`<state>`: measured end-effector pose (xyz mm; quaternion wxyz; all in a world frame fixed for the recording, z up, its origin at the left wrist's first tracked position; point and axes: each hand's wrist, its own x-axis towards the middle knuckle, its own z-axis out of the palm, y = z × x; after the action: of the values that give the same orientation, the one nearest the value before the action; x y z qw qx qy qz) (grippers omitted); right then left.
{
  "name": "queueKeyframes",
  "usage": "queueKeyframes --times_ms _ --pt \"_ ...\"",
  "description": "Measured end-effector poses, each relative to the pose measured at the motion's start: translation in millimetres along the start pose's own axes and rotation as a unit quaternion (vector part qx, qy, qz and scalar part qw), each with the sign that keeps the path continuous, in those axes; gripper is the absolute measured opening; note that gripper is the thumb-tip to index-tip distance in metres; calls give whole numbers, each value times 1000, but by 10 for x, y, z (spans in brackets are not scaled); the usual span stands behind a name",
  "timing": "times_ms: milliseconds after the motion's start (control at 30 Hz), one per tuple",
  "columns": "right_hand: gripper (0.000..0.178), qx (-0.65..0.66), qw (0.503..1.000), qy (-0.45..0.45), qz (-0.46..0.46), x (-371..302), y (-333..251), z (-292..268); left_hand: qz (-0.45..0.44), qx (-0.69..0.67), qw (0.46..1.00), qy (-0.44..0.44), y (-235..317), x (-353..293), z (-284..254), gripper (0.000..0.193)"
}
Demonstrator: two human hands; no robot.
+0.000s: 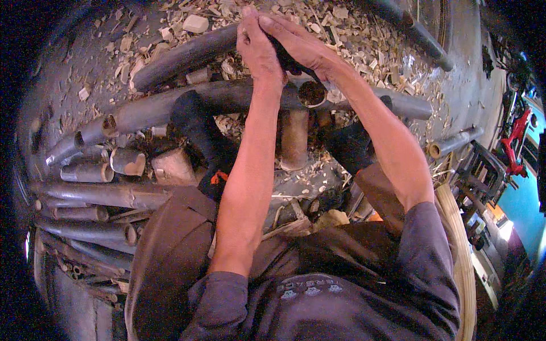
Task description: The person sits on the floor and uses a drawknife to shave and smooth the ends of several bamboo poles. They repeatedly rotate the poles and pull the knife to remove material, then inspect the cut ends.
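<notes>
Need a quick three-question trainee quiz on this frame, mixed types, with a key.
1. True or false: the left hand and right hand are held far apart.
2. Multiple choice: on which side of the person is the pile of cut poles?
A) right
B) left
C) straight ahead, beyond the hands
3. Fill in the blank: the ground around the hands is strewn with pale ____.

Key:
1. False; they are close together.
2. B
3. Chips
</notes>
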<state>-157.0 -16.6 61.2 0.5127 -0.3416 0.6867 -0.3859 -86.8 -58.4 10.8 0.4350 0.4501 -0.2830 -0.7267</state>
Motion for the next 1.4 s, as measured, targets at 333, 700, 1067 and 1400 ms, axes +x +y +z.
queueKeyframes --times_ms 333,700,1067,1400 --pt "79 105 914 353 172 -337 50 -146 -275 -53 867 -411 -203 187 587 23" --pt "61 99 853 512 -2 -671 800 -199 -2 384 805 -452 -673 -258 947 57" --pt "69 37 904 425 -1 -439 606 -274 -71 77 895 -434 -418 54 751 22" --pt "65 413 675 596 -138 -932 758 63 -28 421 613 -668 -559 -609 1110 66"
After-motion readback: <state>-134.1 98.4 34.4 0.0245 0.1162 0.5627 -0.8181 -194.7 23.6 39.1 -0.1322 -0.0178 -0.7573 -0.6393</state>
